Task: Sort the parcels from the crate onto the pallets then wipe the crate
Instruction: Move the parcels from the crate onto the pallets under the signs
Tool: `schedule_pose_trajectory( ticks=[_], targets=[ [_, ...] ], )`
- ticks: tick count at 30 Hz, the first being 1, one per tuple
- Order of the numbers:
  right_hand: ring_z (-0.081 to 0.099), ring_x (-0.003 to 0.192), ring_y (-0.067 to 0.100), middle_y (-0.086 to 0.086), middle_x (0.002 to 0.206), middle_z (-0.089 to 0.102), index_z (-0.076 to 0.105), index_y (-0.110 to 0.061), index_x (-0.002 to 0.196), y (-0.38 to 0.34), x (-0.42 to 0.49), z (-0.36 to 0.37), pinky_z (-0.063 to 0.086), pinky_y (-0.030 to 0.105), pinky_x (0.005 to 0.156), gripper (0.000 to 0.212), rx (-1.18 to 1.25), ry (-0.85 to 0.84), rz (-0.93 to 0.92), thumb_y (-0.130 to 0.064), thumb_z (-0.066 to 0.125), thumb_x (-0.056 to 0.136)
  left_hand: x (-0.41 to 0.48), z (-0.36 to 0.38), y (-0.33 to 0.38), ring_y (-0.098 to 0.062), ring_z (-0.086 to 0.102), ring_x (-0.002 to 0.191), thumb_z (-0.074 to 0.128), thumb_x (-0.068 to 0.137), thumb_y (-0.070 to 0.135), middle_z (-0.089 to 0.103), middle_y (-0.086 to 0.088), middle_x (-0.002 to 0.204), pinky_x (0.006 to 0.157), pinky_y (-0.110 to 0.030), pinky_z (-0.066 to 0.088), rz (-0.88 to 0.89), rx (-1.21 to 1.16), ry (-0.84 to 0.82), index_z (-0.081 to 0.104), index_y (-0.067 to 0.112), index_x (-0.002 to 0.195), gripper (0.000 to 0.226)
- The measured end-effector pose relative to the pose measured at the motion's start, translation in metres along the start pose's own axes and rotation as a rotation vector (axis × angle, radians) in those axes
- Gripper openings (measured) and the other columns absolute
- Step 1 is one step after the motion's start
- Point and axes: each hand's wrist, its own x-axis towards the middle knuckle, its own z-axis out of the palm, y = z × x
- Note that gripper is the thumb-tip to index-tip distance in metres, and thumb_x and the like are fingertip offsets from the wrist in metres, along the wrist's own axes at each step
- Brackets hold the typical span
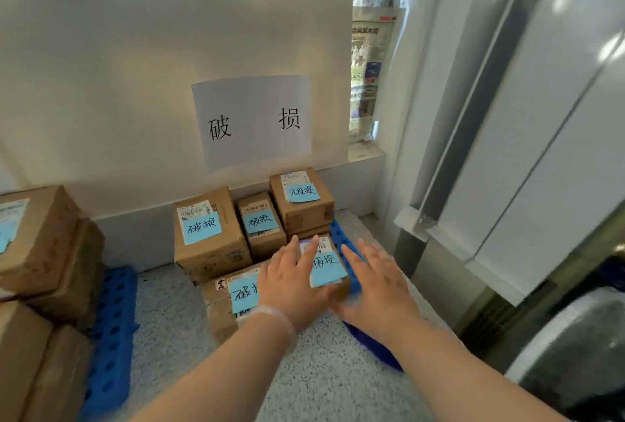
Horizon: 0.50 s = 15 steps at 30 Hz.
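Both hands are down around 5 o'clock in the view, on either side of a small parcel (327,267) with a blue sticky note on top. The left hand (291,281) is flat with straight fingers lying over the parcel's left edge. The right hand (375,283) is spread wide just beside its right side, thumb by the front corner, though I can't tell if it's actually touching. Neither is curled round anything. The parcel sits on the blue pallet (338,230), with more noted boxes packed round it: a front box (230,296) at its 9 o'clock, a small box (260,222) and a big box (209,235) toward 10-11, and a stacked box (301,198) at 12. A paper sign (252,120) hangs on the wall above them. Over at the frame's 8 o'clock, a second pallet (111,320) carries a stack of brown boxes (40,235).
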Motion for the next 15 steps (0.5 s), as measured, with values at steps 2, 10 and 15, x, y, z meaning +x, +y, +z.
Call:
schedule_pose_trajectory(
  ticks=[2, 10, 15],
  targets=[
    [-0.009, 0.151, 0.016, -0.006, 0.165, -0.009, -0.004, -0.042, 0.154, -0.003, -0.04, 0.005, -0.002, 0.041, 0.123, 0.102, 0.009, 0.04, 0.036, -0.073, 0.057, 0.079, -0.028, 0.006, 0.01, -0.02, 0.005, 0.151, 0.045, 0.089, 0.067, 0.001, 0.004, 0.165, 0.121, -0.048, 0.012, 0.07, -0.013, -0.01, -0.005, 0.043, 0.153, 0.085],
    [-0.012, 0.15, 0.015, -0.006, 0.164, -0.01, -0.004, -0.042, 0.154, 0.011, -0.195, 0.008, -0.003, 0.042, 0.123, 0.099, -0.022, 0.062, 0.272, -0.069, 0.058, 0.081, -0.125, 0.041, 0.066, -0.018, 0.005, 0.15, 0.046, 0.086, 0.07, 0.003, 0.006, 0.164, 0.12, -0.048, 0.012, 0.302, -0.071, -0.09, -0.003, 0.046, 0.152, 0.086],
    [-0.014, 0.15, 0.012, -0.007, 0.164, -0.011, -0.004, -0.042, 0.154, 0.041, -0.272, -0.015, -0.009, 0.041, 0.122, 0.095, -0.054, 0.118, 0.39, -0.069, 0.054, 0.084, -0.167, 0.053, 0.125, -0.02, 0.007, 0.15, 0.045, 0.087, 0.069, 0.007, 0.005, 0.164, 0.119, -0.05, 0.017, 0.445, -0.092, -0.134, -0.003, 0.046, 0.152, 0.084]
  ],
)
